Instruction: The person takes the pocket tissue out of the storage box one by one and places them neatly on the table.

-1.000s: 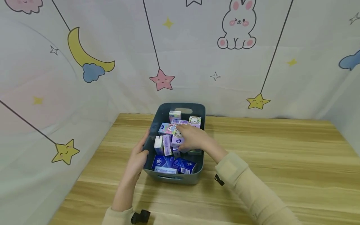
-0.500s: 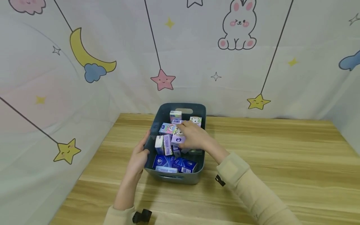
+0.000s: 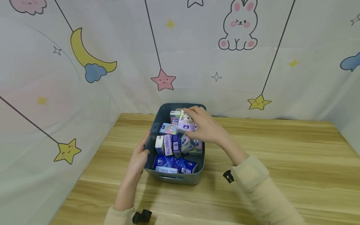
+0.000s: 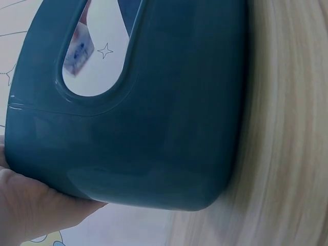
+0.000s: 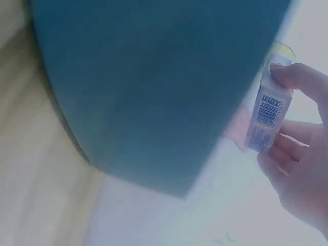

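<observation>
A dark blue-green plastic bin (image 3: 177,179) stands on the wooden table, holding several small tissue packs. At its left side, my left hand (image 3: 138,160) holds the wall, thumb by the rim and fingers along the outside. My right hand (image 3: 206,126) pinches a lilac tissue pack (image 3: 186,125) with a cartoon print, raised above the others. In the right wrist view, the pack's barcode side (image 5: 269,111) shows between thumb and fingers. Below it lie a blue upright pack (image 3: 176,146), a purple-and-white pack (image 3: 167,145) and a pink-and-blue pack (image 3: 168,128).
Dark blue packs (image 3: 185,165) lie at the bin's near end, beside a light blue one (image 3: 166,170). The wooden table (image 3: 270,150) extends to the right of the bin. A white cloth with cartoon prints (image 3: 194,62) hangs behind the table.
My right hand has lifted the lilac tissue pack up and toward the far right of the bin, uncovering packs beneath. The left hand stays on the bin's side.
</observation>
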Action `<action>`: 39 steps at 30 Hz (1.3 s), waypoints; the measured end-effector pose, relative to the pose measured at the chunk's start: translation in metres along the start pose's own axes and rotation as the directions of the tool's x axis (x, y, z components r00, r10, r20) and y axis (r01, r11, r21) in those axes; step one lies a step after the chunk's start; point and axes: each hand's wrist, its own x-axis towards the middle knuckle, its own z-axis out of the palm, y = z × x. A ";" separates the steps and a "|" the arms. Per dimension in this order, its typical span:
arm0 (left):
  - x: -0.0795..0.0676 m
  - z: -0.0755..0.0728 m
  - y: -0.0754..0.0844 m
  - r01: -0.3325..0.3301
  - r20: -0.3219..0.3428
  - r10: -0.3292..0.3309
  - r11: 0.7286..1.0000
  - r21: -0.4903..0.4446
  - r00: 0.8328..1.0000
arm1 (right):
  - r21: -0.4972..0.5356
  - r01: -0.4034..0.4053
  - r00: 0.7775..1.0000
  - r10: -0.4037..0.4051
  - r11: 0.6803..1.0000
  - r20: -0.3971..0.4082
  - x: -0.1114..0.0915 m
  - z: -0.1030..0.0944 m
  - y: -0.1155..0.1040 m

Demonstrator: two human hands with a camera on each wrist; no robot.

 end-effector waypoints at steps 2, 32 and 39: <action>0.000 -0.001 0.000 0.005 -0.001 -0.005 1.000 0.001 1.000 | 0.032 -0.007 1.000 0.007 0.999 -0.014 -0.003 -0.011 0.003; -0.002 -0.003 0.002 0.016 0.016 -0.016 1.000 0.005 1.000 | 0.166 -0.235 0.972 0.235 0.958 0.021 -0.046 0.009 0.105; -0.002 -0.002 0.001 0.022 0.017 -0.023 1.000 0.004 1.000 | 0.197 -0.282 0.959 0.273 0.939 0.074 -0.054 0.028 0.124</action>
